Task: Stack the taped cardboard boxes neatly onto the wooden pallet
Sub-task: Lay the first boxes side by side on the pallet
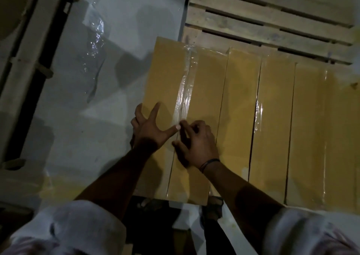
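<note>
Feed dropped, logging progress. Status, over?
Left hand spread on leftmost brown taped cardboard box. Right hand, fingers bent on its clear tape seam. Box beside other boxes on wooden slatted pallet; nothing blocking.

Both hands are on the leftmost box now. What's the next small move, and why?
Probably slide the leftmost box rightwards. Its left part seems to overhang the left edge of the pallet, and its far edge looks out of line with the neighbouring box. The left hand is spread at its left edge and the right hand rests on its tape seam, so both can push.
</note>
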Demonstrator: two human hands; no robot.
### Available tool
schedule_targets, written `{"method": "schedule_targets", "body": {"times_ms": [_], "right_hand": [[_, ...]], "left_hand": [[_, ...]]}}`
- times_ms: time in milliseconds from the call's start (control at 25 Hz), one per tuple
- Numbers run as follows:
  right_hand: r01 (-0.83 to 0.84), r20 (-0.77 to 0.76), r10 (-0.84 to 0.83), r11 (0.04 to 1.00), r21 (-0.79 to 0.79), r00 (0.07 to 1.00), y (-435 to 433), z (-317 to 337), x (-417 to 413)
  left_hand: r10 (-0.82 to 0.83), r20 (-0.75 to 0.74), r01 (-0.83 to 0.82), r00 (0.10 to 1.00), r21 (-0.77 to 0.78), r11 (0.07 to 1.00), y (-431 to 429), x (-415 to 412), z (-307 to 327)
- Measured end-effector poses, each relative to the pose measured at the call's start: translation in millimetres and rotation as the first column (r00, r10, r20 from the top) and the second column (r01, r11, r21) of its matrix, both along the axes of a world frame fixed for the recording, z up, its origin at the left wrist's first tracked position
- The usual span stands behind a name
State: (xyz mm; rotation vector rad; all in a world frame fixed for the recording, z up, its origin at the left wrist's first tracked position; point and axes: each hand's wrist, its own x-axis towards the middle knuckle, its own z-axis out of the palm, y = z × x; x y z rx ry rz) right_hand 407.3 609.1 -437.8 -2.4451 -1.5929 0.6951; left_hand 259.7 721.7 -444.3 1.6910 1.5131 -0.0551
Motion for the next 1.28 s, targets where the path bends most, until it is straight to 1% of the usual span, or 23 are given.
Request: {"method": "schedule_targets", "body": {"times_ms": [40,80,200,240,320,400,560,640,760,880,960,1080,1200,1280], "right_hand": [[-0.032,-0.026,0.032,0.999,0.005,0.999,9.3,2.6,-11.7],[-0.006,-0.035,0.006,1.000,-0.001,0.999,19.3,5.0,-23.1],[0.224,0.027,-0.222,0.970,-0.094,0.975,41.2,6.0,-37.1],[0.268,0.064,-0.261,0.954,-0.132,0.963,41.4,3.5,-33.6],[0.278,0.115,-0.260,0.945,-0.175,0.959,32.2,-1.3,-22.0],[0.237,0.138,-0.217,0.960,-0.151,0.966,20.0,-5.1,-10.0],[0.277,0.151,-0.260,0.955,-0.106,0.954,11.5,-6.4,5.7],[0.286,0.090,-0.278,0.954,-0.091,0.956,13.9,-6.7,6.5],[0.331,-0.057,-0.333,0.942,-0.052,0.941,14.0,-10.2,8.3],[0.367,-0.114,-0.368,0.930,-0.026,0.923,9.7,-10.5,18.4],[0.390,-0.191,-0.382,0.921,0.003,0.904,6.7,-6.3,26.1],[0.430,-0.276,-0.398,0.901,0.064,0.875,6.9,0.4,35.5],[0.503,-0.347,-0.444,0.859,0.098,0.826,8.1,5.6,37.8],[0.529,-0.359,-0.452,0.835,0.154,0.817,7.6,8.9,38.1]], "left_hand": [[0.018,0.011,-0.018,1.000,-0.012,1.000,1.8,0.0,0.3],[0.029,0.012,-0.029,0.999,-0.019,0.999,3.7,0.2,1.4],[-0.024,-0.034,0.024,0.999,-0.027,0.999,11.0,-2.1,-1.1],[-0.063,-0.067,0.061,0.996,-0.032,0.998,12.3,-3.1,-4.0],[-0.146,-0.132,0.142,0.980,-0.039,0.989,10.8,-4.2,-9.0],[-0.186,-0.169,0.180,0.968,-0.048,0.982,11.2,-3.9,-12.8],[-0.218,-0.147,0.207,0.965,-0.088,0.974,20.3,-15.3,-15.2],[-0.217,-0.108,0.207,0.970,-0.098,0.973,26.9,-24.4,-13.3],[-0.163,-0.056,0.157,0.985,-0.096,0.983,27.3,-23.0,-6.3],[-0.124,-0.035,0.122,0.992,-0.040,0.992,22.2,-13.7,-3.9],[-0.095,-0.010,0.095,0.995,0.004,0.995,21.0,-15.1,-6.4],[-0.055,0.074,0.049,0.996,0.078,0.996,24.0,-17.5,-10.0],[-0.021,0.127,0.007,0.992,0.112,0.994,23.5,-17.4,-9.6],[0.003,0.195,-0.033,0.981,0.150,0.988,25.0,-18.7,-7.5]]}}
